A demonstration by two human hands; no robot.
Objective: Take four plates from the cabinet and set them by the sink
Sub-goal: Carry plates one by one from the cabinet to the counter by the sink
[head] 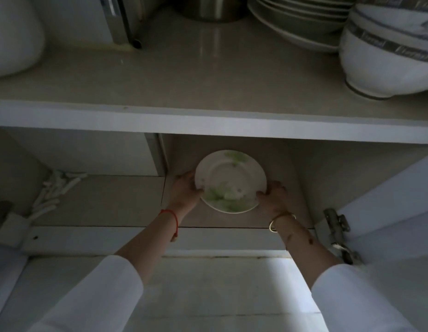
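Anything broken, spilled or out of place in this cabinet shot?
Nothing stands out. Both hands, left hand and right hand, grip the floral plate at opposite edges; the stacked plates and bowls on the shelf above sit tidy. The frame is dim.

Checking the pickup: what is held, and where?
The green-patterned plate, gripped at its rim by both hands: left hand and right hand on opposite sides.

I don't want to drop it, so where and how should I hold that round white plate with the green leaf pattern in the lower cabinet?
Grip the round white plate with the green leaf pattern by its thin raised rim, at opposite edges, coming in from the left and right sides. The left hand and right hand already sit there. It looks broad and shallow, so two-sided support should keep it level.
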